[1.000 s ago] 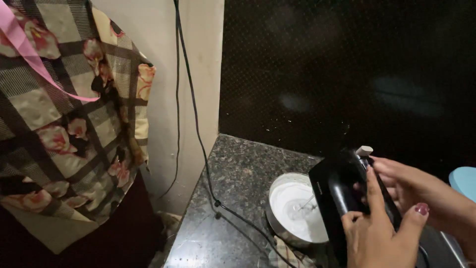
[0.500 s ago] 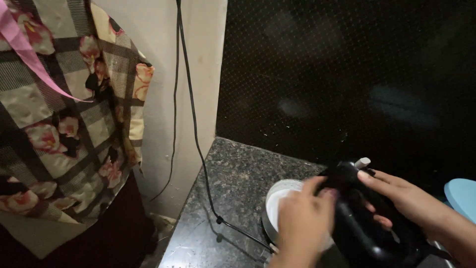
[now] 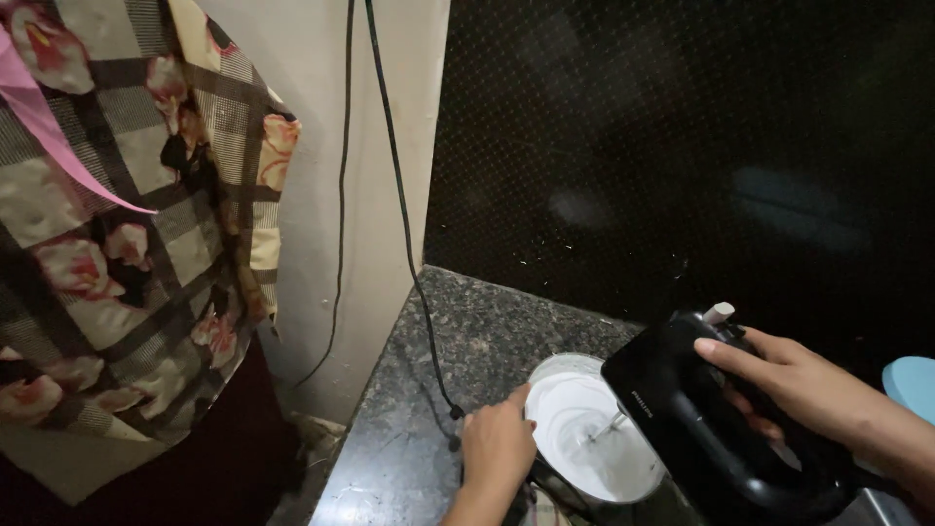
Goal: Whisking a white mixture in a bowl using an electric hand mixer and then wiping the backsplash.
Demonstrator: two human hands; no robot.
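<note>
My right hand (image 3: 794,385) grips the handle of a black electric hand mixer (image 3: 696,414), tilted over a round metal bowl (image 3: 560,375) of white cream. A metal beater (image 3: 606,429) dips into the cream (image 3: 599,443). At the bowl's left rim, my left hand (image 3: 497,448) has its fingers curled against the bowl's side. The bowl stands on a dark speckled stone counter (image 3: 463,341), near its left end.
A black power cord (image 3: 399,205) hangs down the pale wall to the counter beside the bowl. A flowered checked cloth (image 3: 136,253) hangs at the left. A dark glossy wall panel (image 3: 682,146) backs the counter. A light blue object (image 3: 911,385) shows at the right edge.
My left hand has come off the mixer body and dropped to the bowl's left rim. The mixer now tilts over the bowl, held by my right hand alone.
</note>
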